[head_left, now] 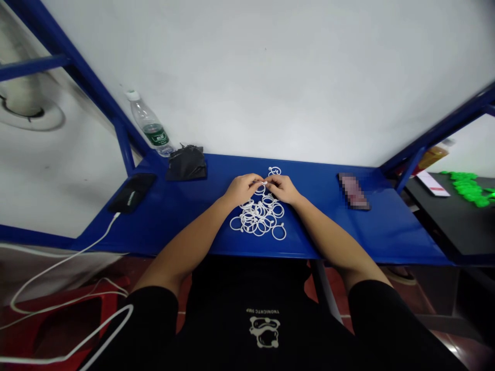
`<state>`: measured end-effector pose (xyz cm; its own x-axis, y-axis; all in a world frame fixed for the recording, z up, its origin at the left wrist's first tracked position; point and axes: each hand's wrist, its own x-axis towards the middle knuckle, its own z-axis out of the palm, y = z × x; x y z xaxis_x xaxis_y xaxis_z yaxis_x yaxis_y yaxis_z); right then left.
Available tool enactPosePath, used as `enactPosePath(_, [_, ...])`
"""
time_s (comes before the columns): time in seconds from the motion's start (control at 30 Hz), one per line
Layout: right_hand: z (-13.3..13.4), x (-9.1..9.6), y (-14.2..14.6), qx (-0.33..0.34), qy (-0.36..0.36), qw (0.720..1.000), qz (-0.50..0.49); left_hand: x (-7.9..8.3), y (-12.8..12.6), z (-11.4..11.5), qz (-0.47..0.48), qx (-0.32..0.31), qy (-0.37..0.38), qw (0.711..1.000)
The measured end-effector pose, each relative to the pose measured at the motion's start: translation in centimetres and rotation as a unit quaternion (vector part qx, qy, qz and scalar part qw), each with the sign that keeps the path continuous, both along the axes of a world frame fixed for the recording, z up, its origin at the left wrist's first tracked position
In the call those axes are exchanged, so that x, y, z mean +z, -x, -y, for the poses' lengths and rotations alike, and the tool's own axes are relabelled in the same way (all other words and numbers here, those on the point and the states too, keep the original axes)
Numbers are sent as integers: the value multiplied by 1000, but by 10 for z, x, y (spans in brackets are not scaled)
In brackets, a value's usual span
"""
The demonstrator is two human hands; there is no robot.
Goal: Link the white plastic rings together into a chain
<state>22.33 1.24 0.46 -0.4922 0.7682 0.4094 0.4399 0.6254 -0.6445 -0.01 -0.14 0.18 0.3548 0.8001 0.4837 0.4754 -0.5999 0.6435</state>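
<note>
A white plastic ring (259, 189) with a small knob is pinched between my two hands at the far side of a pile. My left hand (243, 188) has thumb and forefinger closed at the ring's top edge. From the other side, the fingertips of my right hand (284, 189) meet the same spot. Just below my hands lies a loose heap of similar white rings (258, 219), overlapping one another. One ring (279, 232) sits apart at the heap's lower right. Beyond my fingers are a few more rings (275, 170), partly hidden by my right hand.
The blue table (309, 226) meets a white wall. At left stand a plastic bottle (152, 126), a black pouch (186, 163) and a black power bank (132, 193) with a white cable (93, 245). A phone (353, 191) lies at right. Green pieces (467, 188) cover part of a neighbouring black table.
</note>
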Motion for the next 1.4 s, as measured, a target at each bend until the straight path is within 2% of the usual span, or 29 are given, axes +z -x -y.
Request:
enactPosePath(0.33, [5, 0, 3, -6, 3, 1000, -13, 4, 1, 3, -34, -8, 5, 999])
enactPosePath(0.67, [-2, -4, 1, 3, -22, 1000, -5, -1, -5, 4, -43, -62, 18, 997])
enactPosePath(0.77, [-2, -4, 0, -32, -27, 999, -26, -2, -2, 2, -15, -56, 16, 998])
enactPosePath(0.97, [-10, -9, -8, -173, -41, 982, -65, -5, 2, -3, 32, -35, -15, 999])
enactPosePath(1.13, [-14, -9, -13, -215, -82, 971, -68, -3, 1, -1, 40, -31, -15, 999])
enactPosePath(1.23, [-6, -4, -9, -183, -93, 977, -63, 0, 1, 1, 29, -2, -7, 1000])
enactPosePath(1.4, [11, 3, 3, -43, -86, 995, 20, 4, -1, 1, 3, 52, -11, 999])
